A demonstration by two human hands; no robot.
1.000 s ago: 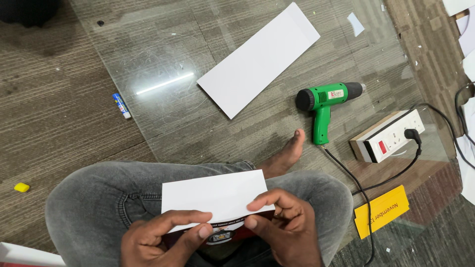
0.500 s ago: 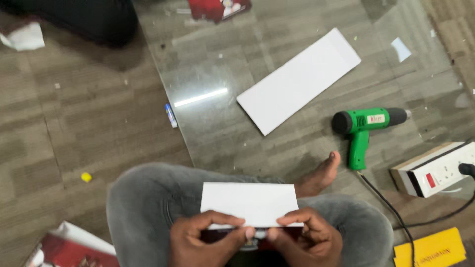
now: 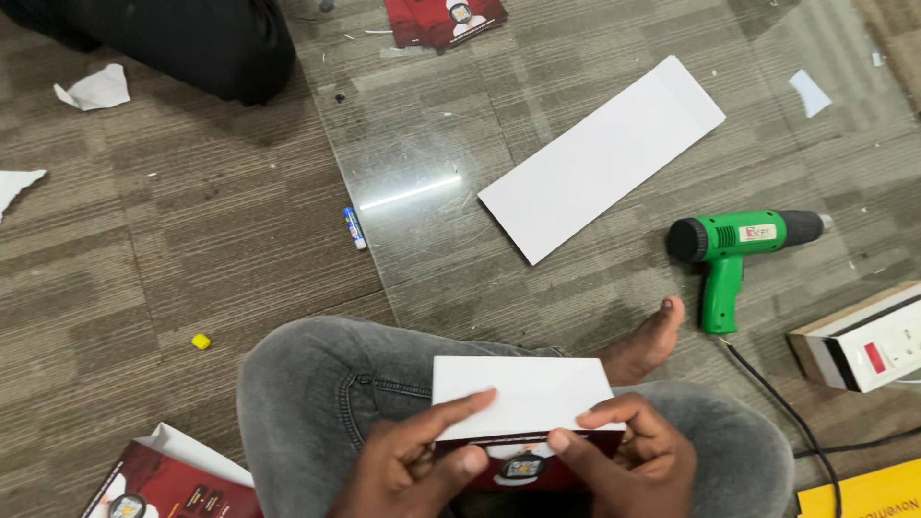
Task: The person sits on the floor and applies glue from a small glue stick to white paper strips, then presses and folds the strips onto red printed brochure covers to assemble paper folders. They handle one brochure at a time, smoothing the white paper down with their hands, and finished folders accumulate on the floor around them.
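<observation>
So, pinching white card with both hands, left and right, long axis lying crosswise over lap

Grey jeans, bare hands, one bare foot

The person wears faded grey denim jeans, paler over the knees and darker along the seams, with double stitching curving round a front pocket and a small metal rivet at its corner. The fabric creases in fine folds near the hips. The left hand and right hand are bare, with no rings, watch or sleeve cuffs in view and short, plain nails. One bare foot shows, without sock or shoe.
</observation>
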